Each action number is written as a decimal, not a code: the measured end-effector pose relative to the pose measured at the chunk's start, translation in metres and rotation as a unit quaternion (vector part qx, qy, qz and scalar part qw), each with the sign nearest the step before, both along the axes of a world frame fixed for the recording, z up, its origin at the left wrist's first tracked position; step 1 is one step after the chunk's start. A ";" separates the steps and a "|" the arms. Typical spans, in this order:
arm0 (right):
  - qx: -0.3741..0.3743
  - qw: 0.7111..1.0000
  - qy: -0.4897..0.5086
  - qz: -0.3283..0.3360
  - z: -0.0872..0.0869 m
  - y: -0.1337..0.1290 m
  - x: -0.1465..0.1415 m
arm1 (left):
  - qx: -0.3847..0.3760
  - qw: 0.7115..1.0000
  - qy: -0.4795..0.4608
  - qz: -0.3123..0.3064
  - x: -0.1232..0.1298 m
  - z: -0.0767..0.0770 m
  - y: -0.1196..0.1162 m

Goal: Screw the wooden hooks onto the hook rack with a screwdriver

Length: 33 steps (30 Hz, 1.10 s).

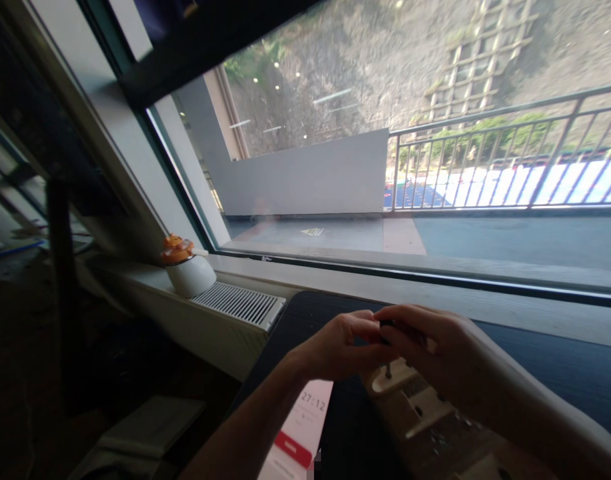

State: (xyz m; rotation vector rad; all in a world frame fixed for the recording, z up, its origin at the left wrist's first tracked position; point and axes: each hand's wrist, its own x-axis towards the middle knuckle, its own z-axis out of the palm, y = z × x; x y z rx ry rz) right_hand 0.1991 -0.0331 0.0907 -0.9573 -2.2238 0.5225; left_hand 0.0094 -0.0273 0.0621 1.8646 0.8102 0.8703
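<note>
My left hand [338, 343] and my right hand [420, 333] meet over the dark table, fingertips touching. Between their closed fingers is a small black part [386, 324], mostly covered, so its kind is not clear. Just below the fingers a thin metal post [388, 370] stands upright on a light wooden board [385, 385]. My right forearm hides much of this board. Small shiny metal pieces [440, 440] lie in a recess of it, and a few dark holes or knobs show along its wood.
A phone [300, 427] with a lit timer screen lies by my left forearm on the black table [305, 320]. Beyond the table run a window sill [335, 283] and large window. A white container with an orange lid [188, 270] stands on the ledge, left of a vent grille [240, 303].
</note>
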 end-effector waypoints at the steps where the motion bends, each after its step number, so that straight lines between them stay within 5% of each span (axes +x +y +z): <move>1: 0.006 1.000 -0.006 -0.011 0.000 0.001 0.001 | 0.009 0.999 0.014 0.029 0.003 -0.001 -0.002; 6: 0.041 0.996 -0.045 -0.064 -0.002 0.006 0.007 | 0.103 0.963 0.138 0.206 0.019 -0.003 -0.015; 9: 0.047 0.995 -0.044 -0.075 -0.003 0.006 0.007 | 0.172 0.937 0.190 0.236 0.024 -0.003 -0.021; 16: 0.018 0.996 -0.047 -0.073 0.000 0.003 0.002 | 0.143 0.983 0.088 0.079 0.009 0.001 -0.009; 21: 0.003 0.999 -0.031 0.016 0.006 0.003 0.006 | 0.037 0.998 0.010 -0.058 -0.002 0.000 0.005; 25: -0.008 0.999 -0.043 0.018 0.005 0.004 0.009 | -0.010 0.998 -0.010 -0.065 0.000 -0.006 0.008; 29: -0.006 0.999 -0.044 0.009 0.003 0.006 0.011 | 0.007 0.995 0.093 -0.031 -0.008 0.005 -0.002; 33: -0.018 0.988 -0.154 0.018 0.016 0.004 0.011 | -0.013 0.954 0.298 -0.015 -0.021 0.024 -0.016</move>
